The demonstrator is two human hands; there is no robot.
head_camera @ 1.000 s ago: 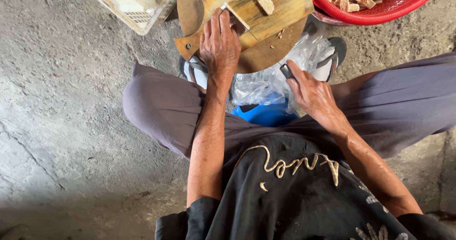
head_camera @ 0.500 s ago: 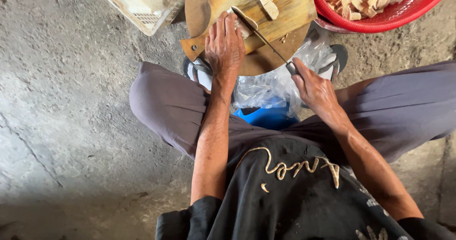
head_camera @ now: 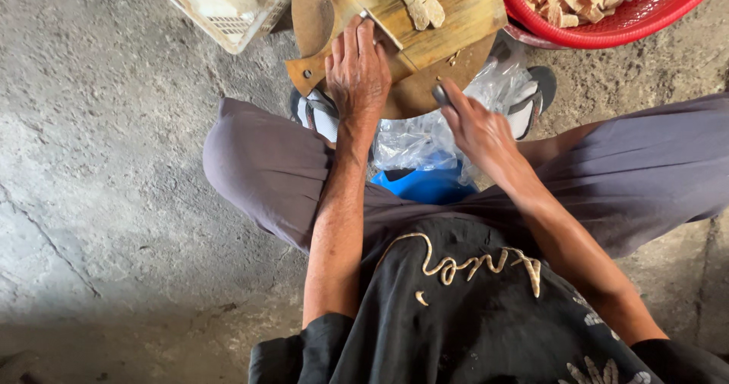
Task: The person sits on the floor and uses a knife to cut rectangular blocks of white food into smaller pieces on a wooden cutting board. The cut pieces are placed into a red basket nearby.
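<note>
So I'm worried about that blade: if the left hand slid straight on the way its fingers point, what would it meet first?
The left hand lies flat on the wooden board, its fingers pointing up-frame. First in that line seems to be the knife blade, right at the fingertips; depth is unclear.

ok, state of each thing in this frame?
left hand: flat on the wooden board
right hand: closed on the knife handle
pale slices: lying on the board
red basket: holding cut pieces
white crate: partly in view
</note>
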